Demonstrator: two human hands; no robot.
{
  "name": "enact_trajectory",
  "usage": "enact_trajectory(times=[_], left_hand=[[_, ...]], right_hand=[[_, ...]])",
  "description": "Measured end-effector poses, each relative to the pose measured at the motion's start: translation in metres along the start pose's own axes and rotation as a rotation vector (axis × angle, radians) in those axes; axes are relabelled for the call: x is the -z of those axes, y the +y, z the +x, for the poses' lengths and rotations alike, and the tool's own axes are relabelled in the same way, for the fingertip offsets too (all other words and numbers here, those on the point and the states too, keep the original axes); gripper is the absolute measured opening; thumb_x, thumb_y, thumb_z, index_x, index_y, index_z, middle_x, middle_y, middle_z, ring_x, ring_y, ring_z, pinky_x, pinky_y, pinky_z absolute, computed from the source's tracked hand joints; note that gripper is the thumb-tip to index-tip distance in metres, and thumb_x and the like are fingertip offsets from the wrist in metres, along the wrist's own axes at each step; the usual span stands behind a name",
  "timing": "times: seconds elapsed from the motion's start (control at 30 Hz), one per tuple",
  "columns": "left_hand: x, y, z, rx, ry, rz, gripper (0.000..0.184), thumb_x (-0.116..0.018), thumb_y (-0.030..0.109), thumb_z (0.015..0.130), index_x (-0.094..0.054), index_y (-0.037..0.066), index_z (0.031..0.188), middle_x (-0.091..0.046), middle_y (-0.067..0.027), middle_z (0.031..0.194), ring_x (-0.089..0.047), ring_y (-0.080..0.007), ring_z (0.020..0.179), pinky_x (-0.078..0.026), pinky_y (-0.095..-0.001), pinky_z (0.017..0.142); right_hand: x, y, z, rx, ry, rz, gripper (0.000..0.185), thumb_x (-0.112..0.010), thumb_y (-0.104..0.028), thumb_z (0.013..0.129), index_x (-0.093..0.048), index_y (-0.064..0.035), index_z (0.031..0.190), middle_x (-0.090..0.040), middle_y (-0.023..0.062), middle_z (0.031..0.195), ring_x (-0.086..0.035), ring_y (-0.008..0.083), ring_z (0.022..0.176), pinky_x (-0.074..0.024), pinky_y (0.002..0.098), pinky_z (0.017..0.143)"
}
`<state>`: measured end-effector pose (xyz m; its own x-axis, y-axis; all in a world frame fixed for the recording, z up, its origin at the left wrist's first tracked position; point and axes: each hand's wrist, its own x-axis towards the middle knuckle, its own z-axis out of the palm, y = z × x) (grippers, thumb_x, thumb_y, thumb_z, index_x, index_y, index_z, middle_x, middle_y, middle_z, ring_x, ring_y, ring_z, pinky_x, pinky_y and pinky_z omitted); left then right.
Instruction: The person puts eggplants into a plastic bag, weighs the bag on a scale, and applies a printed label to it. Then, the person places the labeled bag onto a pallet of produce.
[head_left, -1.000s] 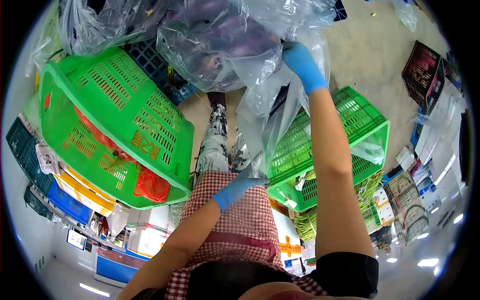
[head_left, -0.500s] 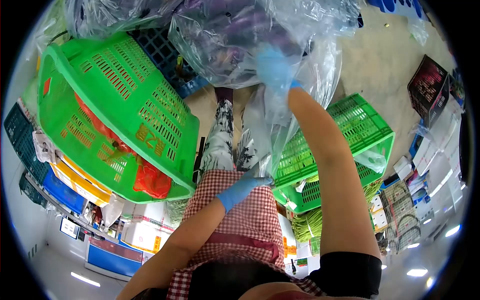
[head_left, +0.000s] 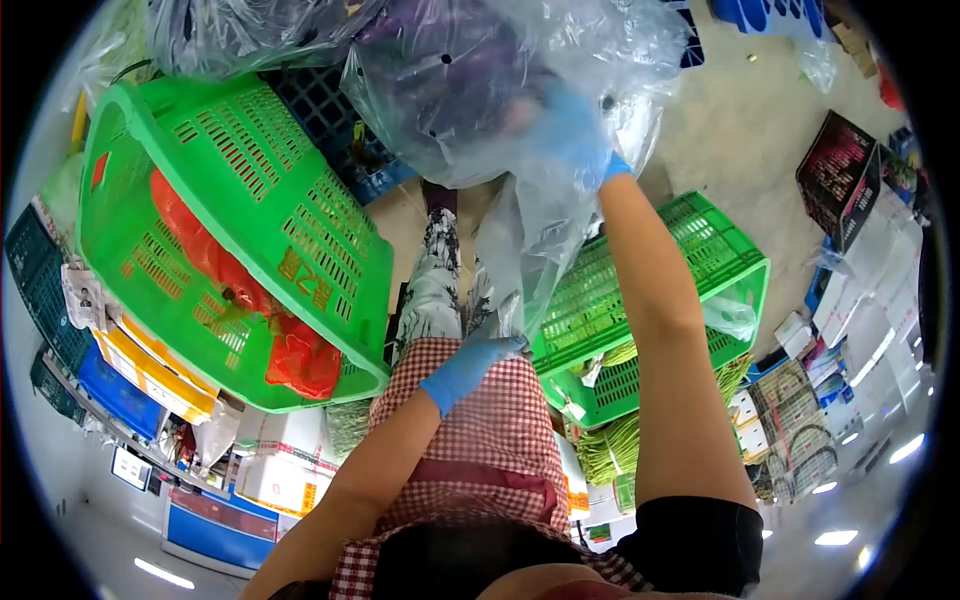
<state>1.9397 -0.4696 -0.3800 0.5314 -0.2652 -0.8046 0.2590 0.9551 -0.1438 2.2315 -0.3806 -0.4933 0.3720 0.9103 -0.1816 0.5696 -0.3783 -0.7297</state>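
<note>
Both hands wear blue gloves. Near the apron, my left hand [head_left: 475,362] is closed on the lower edge of a clear plastic bag [head_left: 535,240], which stretches up from it. My right hand [head_left: 572,135] is smeared by motion at the large clear plastic sheeting [head_left: 420,130], beside dark purple contents [head_left: 475,70] whose kind I cannot make out. Plastic partly covers the fingers of that hand, so their pose is hidden.
To the left leans a big green basket [head_left: 345,235] with red net bags [head_left: 300,355] inside. A green crate [head_left: 650,285] stands at the right, with long green beans [head_left: 610,450] below it. Blue crates [head_left: 375,180] lie under the plastic. A dark box [head_left: 840,180] sits far right.
My right hand has shifted slightly right, still at the plastic. My left hand has moved a little left and up, keeping the bag's edge. The view has shifted slightly.
</note>
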Motion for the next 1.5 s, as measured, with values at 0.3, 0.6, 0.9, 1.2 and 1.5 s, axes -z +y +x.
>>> enact_trajectory(times=[0.3,0.6,0.9,1.2,1.5], left_hand=[[-0.01,0.01,-0.003,-0.061,0.0,-0.168,0.043,-0.054,0.009,0.079,-0.045,0.0,0.12,-0.054,-0.0058,0.081,-0.053,-0.0173,0.074,-0.044,-0.0279,0.079],[-0.159,-0.022,-0.152,-0.218,0.002,0.424,0.045,-0.057,0.007,0.077,-0.045,0.004,0.121,-0.055,-0.004,0.088,-0.053,-0.0112,0.081,-0.041,-0.0259,0.079],[-0.232,-0.051,-0.358,-0.576,-0.178,0.496,0.066,-0.064,0.006,0.073,-0.031,0.007,0.131,-0.05,0.0006,0.079,-0.049,-0.0084,0.073,-0.042,-0.0242,0.074],[-0.248,-0.112,-0.574,-1.09,-0.308,0.12,0.09,-0.064,0.003,0.06,-0.018,0.007,0.137,-0.048,-0.0043,0.09,-0.049,-0.0129,0.079,-0.045,-0.0285,0.069],[-0.191,-0.261,-0.72,-1.598,-0.217,-0.101,0.094,-0.069,0.007,0.05,-0.024,-0.006,0.131,-0.05,-0.0089,0.084,-0.048,-0.0137,0.058,-0.041,-0.0248,0.053]], right_hand=[[0.18,0.007,-0.121,-0.485,1.099,1.568,0.027,-0.06,-0.007,0.064,-0.058,0.001,0.09,-0.059,0.0149,0.092,-0.055,0.0287,0.091,-0.0393,0.0435,0.091],[0.302,-0.16,-0.264,-0.524,0.902,1.341,0.044,-0.054,-0.004,0.062,-0.049,0.0051,0.104,-0.055,0.0165,0.101,-0.052,0.0309,0.099,-0.036,0.0429,0.097],[0.386,-0.335,-0.259,-0.237,0.376,1.274,0.048,-0.056,-0.008,0.055,-0.048,0.0021,0.101,-0.054,0.0145,0.091,-0.053,0.0287,0.09,-0.0404,0.0413,0.091],[0.338,-0.549,-0.26,0.356,-0.286,1.098,0.048,-0.07,-0.014,0.059,-0.05,-0.0012,0.101,-0.058,0.0116,0.093,-0.056,0.0225,0.087,-0.0454,0.0368,0.083],[0.121,-0.685,-0.34,1.013,-0.41,0.026,0.018,-0.058,-0.019,0.072,-0.061,-0.0061,0.083,-0.06,0.0174,0.075,-0.058,0.0323,0.069,-0.0459,0.0408,0.064]])
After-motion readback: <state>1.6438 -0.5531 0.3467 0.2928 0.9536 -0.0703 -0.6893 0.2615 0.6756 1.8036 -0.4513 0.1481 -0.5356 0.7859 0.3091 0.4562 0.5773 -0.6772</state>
